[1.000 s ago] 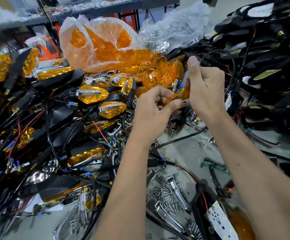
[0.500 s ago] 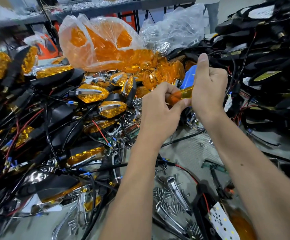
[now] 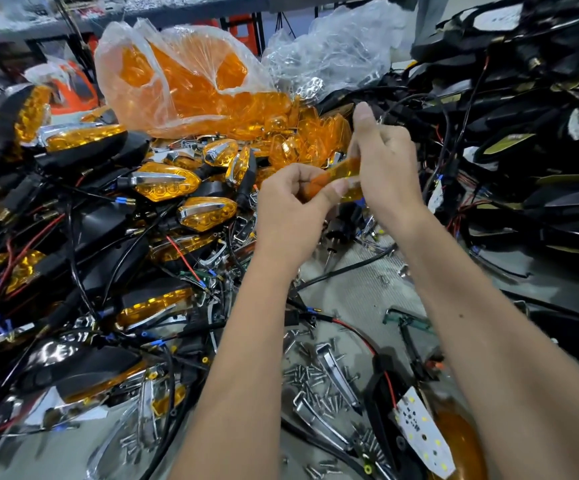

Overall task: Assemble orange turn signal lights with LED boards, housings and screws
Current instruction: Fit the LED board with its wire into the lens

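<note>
- Nearest, a white LED board dotted with yellow diodes lies on a black plastic housing at the bench's near edge, beside a scatter of small silver screws; all untouched.
- Mid-bench, both hands have drifted left and slightly lower than half a second ago. The left hand pinches one end of a translucent orange lens; the right hand curls round the other end, thumb up. The blue piece seen behind the lens earlier is now mostly hidden.
- I judge the lens is still being readied, not yet seated.
- Left, finished orange turn signals tangle with black wires.
- Farthest, a clear plastic bag of orange lenses crowds the reach.
</note>
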